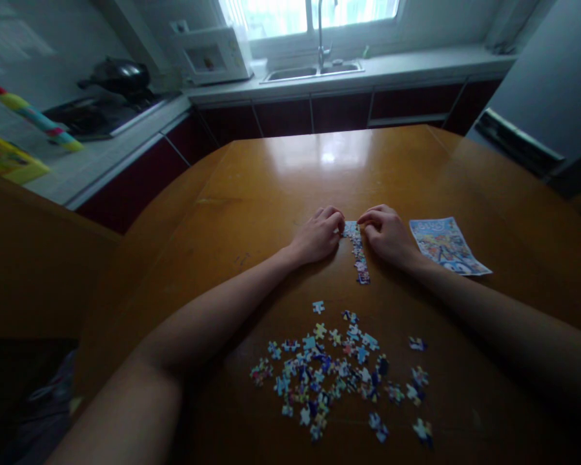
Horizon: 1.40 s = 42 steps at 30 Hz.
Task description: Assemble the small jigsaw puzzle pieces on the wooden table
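Joined jigsaw puzzle pieces [359, 253] form a narrow upright strip with a short top arm reaching left. At the left end of that arm, my left hand [319, 236] is closed, its bent fingertips pinching a puzzle piece that they mostly cover. My right hand [386, 234] curls its fingers in against the strip's upper right edge, thumb and forefinger gripping there. Nearer to me lies a scattered heap of loose puzzle pieces [319, 371], mostly blue, white and yellow. A single pale piece [318, 307] rests just above the heap.
A printed picture sheet [445, 245] lies right of my right hand, under the edge of my forearm. The wooden table [271, 181] has a rounded outline. Beyond it are a sink [290, 74], a microwave [215, 57] and a stove with a dark pan [119, 74].
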Each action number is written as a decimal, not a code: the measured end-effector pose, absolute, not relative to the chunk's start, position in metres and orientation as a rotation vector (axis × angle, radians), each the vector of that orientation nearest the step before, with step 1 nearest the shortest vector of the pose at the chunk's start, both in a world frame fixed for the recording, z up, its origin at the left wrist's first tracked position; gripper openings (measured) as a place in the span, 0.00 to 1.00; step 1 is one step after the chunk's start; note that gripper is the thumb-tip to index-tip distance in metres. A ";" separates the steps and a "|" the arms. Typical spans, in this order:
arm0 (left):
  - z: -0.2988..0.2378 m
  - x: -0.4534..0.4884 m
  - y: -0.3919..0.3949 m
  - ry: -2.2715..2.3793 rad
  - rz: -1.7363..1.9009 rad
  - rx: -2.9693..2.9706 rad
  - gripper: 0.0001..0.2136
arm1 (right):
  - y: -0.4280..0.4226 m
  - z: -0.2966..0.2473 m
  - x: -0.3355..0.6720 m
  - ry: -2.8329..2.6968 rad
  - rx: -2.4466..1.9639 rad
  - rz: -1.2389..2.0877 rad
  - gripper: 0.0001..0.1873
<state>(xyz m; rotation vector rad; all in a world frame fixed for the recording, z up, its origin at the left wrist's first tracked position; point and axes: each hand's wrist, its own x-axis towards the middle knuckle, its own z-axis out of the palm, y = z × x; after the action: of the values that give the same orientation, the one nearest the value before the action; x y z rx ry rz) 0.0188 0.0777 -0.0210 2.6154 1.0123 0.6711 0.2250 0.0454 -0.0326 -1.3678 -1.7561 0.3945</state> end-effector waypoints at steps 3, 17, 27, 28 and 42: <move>-0.021 0.019 0.078 1.011 0.674 2.613 0.07 | 0.045 -0.032 0.225 -1.759 -1.367 0.390 0.09; -0.022 0.019 0.079 1.018 0.672 2.616 0.06 | 0.045 -0.032 0.224 -1.753 -1.387 0.392 0.10; -0.024 0.019 0.081 1.013 0.679 2.623 0.07 | 0.046 -0.033 0.224 -1.750 -1.379 0.399 0.09; -0.024 0.019 0.081 1.012 0.681 2.626 0.07 | 0.046 -0.033 0.224 -1.749 -1.380 0.399 0.09; -0.022 0.019 0.082 1.020 0.698 2.622 0.08 | 0.048 -0.034 0.223 -1.736 -1.391 0.405 0.09</move>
<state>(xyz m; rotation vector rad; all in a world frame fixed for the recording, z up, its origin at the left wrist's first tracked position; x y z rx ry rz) 0.0190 0.0821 -0.0220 2.6222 1.0204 0.6978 0.2234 0.0478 -0.0338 -1.3909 -1.7357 0.4050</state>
